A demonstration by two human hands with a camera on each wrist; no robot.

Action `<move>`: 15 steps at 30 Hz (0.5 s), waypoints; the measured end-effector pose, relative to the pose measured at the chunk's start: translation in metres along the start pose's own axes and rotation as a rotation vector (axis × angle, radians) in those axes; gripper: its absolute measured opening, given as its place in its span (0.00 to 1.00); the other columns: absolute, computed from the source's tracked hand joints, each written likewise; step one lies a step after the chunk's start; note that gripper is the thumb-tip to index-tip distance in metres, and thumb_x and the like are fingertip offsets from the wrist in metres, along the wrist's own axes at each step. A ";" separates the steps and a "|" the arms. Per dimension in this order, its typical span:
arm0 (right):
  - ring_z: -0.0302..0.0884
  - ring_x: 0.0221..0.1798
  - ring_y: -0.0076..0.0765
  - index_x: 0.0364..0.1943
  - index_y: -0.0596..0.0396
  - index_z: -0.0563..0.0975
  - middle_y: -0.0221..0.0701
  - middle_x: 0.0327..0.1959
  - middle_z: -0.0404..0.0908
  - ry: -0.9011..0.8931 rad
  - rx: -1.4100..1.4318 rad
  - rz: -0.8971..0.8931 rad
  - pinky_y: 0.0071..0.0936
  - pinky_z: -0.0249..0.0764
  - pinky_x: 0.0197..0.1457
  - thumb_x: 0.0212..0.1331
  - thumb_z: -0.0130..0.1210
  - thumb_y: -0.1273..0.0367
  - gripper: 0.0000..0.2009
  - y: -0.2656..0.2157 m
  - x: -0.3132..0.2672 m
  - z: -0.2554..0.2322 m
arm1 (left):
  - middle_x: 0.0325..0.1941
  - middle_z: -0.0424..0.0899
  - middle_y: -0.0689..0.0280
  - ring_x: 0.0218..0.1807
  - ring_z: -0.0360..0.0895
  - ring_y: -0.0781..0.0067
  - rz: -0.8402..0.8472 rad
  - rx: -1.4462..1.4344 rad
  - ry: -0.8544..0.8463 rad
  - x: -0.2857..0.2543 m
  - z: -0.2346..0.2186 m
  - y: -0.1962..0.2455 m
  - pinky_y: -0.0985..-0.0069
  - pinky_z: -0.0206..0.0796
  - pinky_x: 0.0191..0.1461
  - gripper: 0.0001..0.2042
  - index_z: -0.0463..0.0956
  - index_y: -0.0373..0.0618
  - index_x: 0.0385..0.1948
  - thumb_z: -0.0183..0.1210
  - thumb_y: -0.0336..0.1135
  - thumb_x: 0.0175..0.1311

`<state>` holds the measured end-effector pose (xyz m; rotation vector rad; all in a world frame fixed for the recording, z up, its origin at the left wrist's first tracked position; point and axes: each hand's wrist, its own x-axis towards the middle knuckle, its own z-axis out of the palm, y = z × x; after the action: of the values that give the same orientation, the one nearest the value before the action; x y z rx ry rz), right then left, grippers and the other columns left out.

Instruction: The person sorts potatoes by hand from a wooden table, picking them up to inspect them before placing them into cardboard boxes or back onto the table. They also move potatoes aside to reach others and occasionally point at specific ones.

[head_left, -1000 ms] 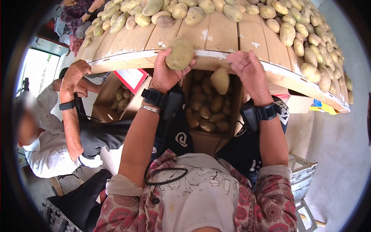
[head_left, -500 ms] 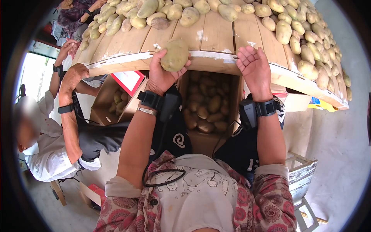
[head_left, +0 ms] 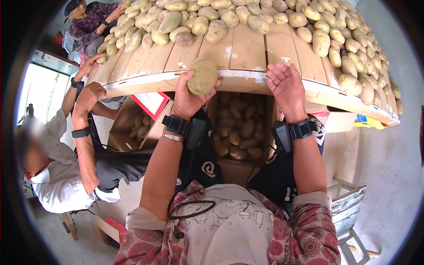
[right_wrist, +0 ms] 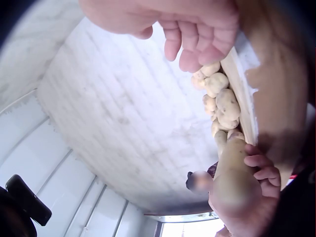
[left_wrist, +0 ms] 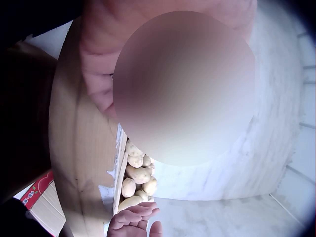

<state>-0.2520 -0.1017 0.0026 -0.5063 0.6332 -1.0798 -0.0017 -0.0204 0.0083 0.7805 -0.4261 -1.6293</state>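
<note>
My left hand [head_left: 186,99] holds a large yellowish potato [head_left: 202,76], thumb on one side and fingers on the other, just at the front edge of the wooden table [head_left: 245,51]. In the left wrist view a blurred disc hides most of that potato. To its right, my right hand [head_left: 287,90] is held up at the same edge, palm showing and fingers loosely bent, with nothing in it. The right wrist view shows this hand [right_wrist: 197,29] without any potato. Below and between both hands, a cardboard box [head_left: 236,170] holds many potatoes [head_left: 238,123].
Potatoes [head_left: 216,31] are heaped across the far and right parts of the table. At left sits another person [head_left: 62,154] with hands at the table edge, beside a second box of potatoes [head_left: 140,126]. A wooden chair [head_left: 349,207] stands at right.
A potato dropped from my right hand toward the box below and is out of sight among the others. The neighbour's farther hand has come up to a potato on the table.
</note>
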 end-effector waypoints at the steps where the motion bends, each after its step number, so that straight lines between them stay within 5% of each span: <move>1: 0.74 0.42 0.31 0.41 0.55 0.72 0.34 0.41 0.78 -0.005 0.000 0.006 0.27 0.69 0.47 0.64 0.40 0.54 0.19 0.000 0.000 0.001 | 0.52 0.73 0.53 0.47 0.74 0.62 -0.004 0.006 -0.008 0.000 0.001 0.000 0.73 0.67 0.46 0.31 0.63 0.42 0.56 0.49 0.53 0.53; 15: 0.75 0.41 0.32 0.40 0.55 0.72 0.35 0.40 0.78 -0.065 -0.020 0.080 0.27 0.70 0.45 0.64 0.36 0.50 0.22 0.007 0.004 0.004 | 0.52 0.73 0.52 0.49 0.73 0.61 -0.027 -0.097 -0.005 0.004 -0.006 0.001 0.70 0.64 0.50 0.30 0.64 0.41 0.55 0.44 0.56 0.58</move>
<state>-0.2433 -0.1022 0.0005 -0.5274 0.6030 -0.9785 0.0031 -0.0241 0.0035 0.7127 -0.3389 -1.6651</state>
